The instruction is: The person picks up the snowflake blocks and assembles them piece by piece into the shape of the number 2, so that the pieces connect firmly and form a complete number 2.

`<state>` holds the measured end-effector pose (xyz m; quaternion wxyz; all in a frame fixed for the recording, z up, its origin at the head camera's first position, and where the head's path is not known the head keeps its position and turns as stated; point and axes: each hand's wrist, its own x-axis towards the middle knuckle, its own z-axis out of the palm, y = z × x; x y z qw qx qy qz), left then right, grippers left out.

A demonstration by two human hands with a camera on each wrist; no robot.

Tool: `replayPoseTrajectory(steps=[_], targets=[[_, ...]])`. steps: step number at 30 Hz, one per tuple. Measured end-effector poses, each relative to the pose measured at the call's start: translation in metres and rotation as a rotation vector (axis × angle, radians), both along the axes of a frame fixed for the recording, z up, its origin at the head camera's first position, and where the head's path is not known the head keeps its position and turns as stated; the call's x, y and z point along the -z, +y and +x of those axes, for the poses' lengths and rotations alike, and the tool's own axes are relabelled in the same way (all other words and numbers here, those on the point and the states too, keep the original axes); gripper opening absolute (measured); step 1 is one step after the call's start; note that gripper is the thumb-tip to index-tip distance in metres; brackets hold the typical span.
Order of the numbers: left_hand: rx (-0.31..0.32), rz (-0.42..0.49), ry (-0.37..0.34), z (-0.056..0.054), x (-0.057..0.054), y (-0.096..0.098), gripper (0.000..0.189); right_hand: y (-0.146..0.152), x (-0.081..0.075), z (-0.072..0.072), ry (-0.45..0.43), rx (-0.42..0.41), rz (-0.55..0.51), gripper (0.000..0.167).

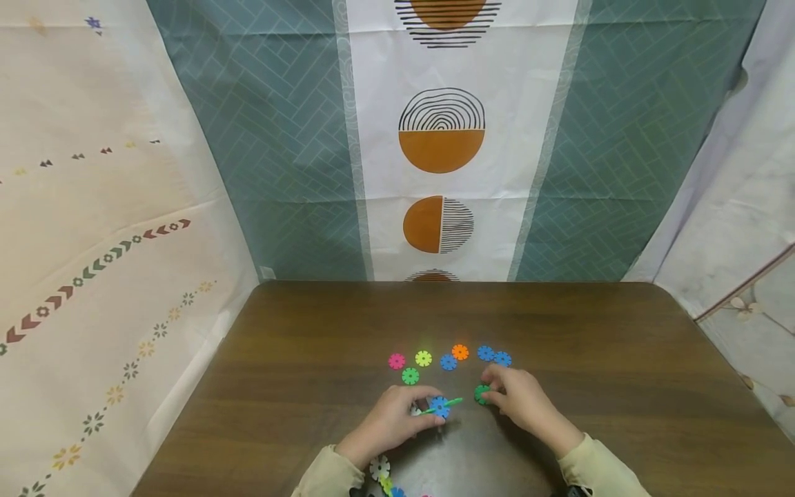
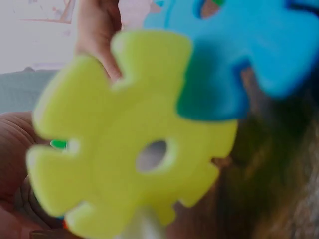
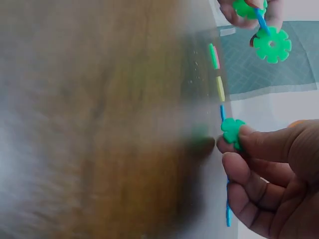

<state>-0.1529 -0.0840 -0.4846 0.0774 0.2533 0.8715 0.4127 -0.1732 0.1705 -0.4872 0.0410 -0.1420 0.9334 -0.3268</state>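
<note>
My left hand grips a few joined notched plastic discs: a blue disc faces up, with green discs set edge-on in it. My right hand pinches a single green disc between thumb and finger, just right of the left hand's piece and apart from it. Below the left wrist shows a string of linked discs: a white disc, a yellow disc and a blue disc. Whether this string joins the held piece cannot be seen.
Loose discs lie on the brown table beyond the hands: a pink disc, a yellow-green disc, a green disc, an orange disc and several blue ones. Patterned cloths hang around the table.
</note>
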Motion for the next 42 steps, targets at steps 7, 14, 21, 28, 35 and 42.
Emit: replayPoseTrajectory(steps=[7, 14, 21, 28, 35, 42], targets=[[0.002, 0.012, 0.021, -0.001, -0.001, 0.000, 0.027, 0.002, -0.003, 0.008, -0.022, -0.139, -0.200, 0.003], [0.009, 0.026, 0.026, 0.000, 0.000, 0.001, 0.025, 0.000, -0.004, 0.012, -0.125, -0.201, -0.418, 0.014], [0.007, 0.017, 0.017, 0.001, 0.000, 0.000, 0.029, -0.003, -0.004, 0.013, -0.116, -0.207, -0.430, 0.014], [0.023, -0.007, 0.017, 0.001, -0.001, 0.000, 0.034, -0.005, -0.006, 0.015, -0.132, -0.205, -0.448, 0.014], [0.034, -0.003, 0.010, 0.001, 0.000, 0.001, 0.035, -0.007, -0.005, 0.016, -0.174, -0.180, -0.469, 0.015], [0.039, 0.001, 0.011, 0.001, -0.001, 0.002, 0.034, -0.009, -0.003, 0.017, -0.193, -0.148, -0.477, 0.015]])
